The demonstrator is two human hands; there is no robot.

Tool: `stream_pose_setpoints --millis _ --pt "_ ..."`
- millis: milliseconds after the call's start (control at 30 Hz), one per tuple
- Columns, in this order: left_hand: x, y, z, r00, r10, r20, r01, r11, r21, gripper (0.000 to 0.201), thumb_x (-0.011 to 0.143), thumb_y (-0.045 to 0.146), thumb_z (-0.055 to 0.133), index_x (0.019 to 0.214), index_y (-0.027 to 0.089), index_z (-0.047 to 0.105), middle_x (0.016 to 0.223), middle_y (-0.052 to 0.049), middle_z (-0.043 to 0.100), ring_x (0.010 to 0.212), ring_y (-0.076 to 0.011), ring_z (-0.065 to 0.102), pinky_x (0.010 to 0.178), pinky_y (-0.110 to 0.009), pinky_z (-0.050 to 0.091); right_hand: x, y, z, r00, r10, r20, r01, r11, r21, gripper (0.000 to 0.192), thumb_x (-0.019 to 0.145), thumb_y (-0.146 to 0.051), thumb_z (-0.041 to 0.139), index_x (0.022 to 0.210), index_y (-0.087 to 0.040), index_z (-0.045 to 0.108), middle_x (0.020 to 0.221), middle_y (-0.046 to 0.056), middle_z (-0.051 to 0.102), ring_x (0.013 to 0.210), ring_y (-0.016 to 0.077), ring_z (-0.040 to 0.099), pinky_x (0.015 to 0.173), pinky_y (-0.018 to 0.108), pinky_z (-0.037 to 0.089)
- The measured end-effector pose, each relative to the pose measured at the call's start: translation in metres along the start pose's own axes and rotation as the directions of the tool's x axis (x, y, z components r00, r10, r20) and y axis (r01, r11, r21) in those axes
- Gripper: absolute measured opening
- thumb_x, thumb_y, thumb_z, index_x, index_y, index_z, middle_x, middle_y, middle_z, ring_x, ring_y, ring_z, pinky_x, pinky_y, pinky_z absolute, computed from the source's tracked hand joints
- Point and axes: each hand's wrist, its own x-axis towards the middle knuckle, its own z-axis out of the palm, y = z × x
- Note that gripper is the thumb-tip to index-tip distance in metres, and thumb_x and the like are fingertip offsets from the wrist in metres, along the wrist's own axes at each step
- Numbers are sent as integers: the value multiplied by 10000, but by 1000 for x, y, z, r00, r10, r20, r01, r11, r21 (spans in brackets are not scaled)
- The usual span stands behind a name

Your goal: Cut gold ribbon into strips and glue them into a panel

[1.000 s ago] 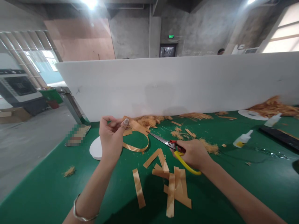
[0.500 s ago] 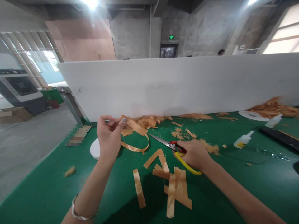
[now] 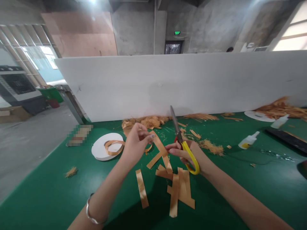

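Note:
My left hand (image 3: pixel 135 142) pinches one end of a flat tan ribbon strip (image 3: pixel 158 143) between thumb and fingers. The strip slants down to the right, over cut pieces lying on the green table. Scissors (image 3: pixel 191 156) with yellow handles rest in my right hand (image 3: pixel 185 152), blades pointing up and away. The fingertips of that hand are by the strip's right edge; whether they touch it I cannot tell. Just below lie several cut ribbon strips (image 3: pixel 174 198) in a crossed heap, with a single strip (image 3: pixel 142 188) to their left. A ribbon loop (image 3: pixel 107 147) lies partly on a white disc (image 3: pixel 97 150).
A white panel (image 3: pixel 120 86) stands along the back edge of the green table (image 3: pixel 48 198). Tan fibre clumps (image 3: pixel 153 121) lie at its foot. To the right are a glue bottle (image 3: pixel 248 141), a second bottle (image 3: pixel 280 121) and a black object (image 3: pixel 286 140). A pixelated object (image 3: pixel 80 135) sits far left.
My left hand has moved right and down with the strip, uncovering the white disc. The scissors have swung from pointing left at the ribbon to pointing upward, and my right fingers have come toward the strip.

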Motion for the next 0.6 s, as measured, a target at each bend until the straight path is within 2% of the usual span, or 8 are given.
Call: stream_pose_setpoints --millis 67,233,333,433,600 --pt "-5 -2 9 998 -32 51 30 999 28 242 720 172 651 757 209 415 593 32 608 560 -128 617 532 -234 497 -4 -2 6 999 31 17 -30 999 -20 478 486 -387 822 583 -186 400 767 24 641 381 19 324 348 203 224" --pt "-7 -4 12 995 -47 84 45 999 28 225 725 192 647 743 213 424 594 41 574 575 -136 619 542 -248 505 -5 -2 12 998 -54 -16 53 998 -30 459 483 -404 820 600 -196 428 564 -41 536 445 72 418 416 222 330" --pt "-7 -6 14 996 -43 81 47 998 -43 202 733 220 653 762 212 453 611 27 610 580 -142 626 577 -277 532 -2 2 11 994 -92 -63 90 995 -42 443 493 -421 809 610 -197 445 560 -30 544 474 97 457 432 233 344" --pt "-11 -7 20 990 -57 128 70 993 -97 138 741 246 656 812 208 543 686 -6 658 629 -152 643 632 -305 553 0 6 8 983 -121 -135 116 992 -43 431 502 -424 802 616 -198 453 562 -16 565 494 116 491 434 235 339" --pt "-21 -8 33 956 -116 271 117 993 10 103 743 268 662 808 195 695 830 -77 701 779 -208 665 743 -360 553 0 6 6 963 -140 -231 145 989 3 446 483 -389 815 621 -205 433 574 -1 608 482 118 498 403 221 302"
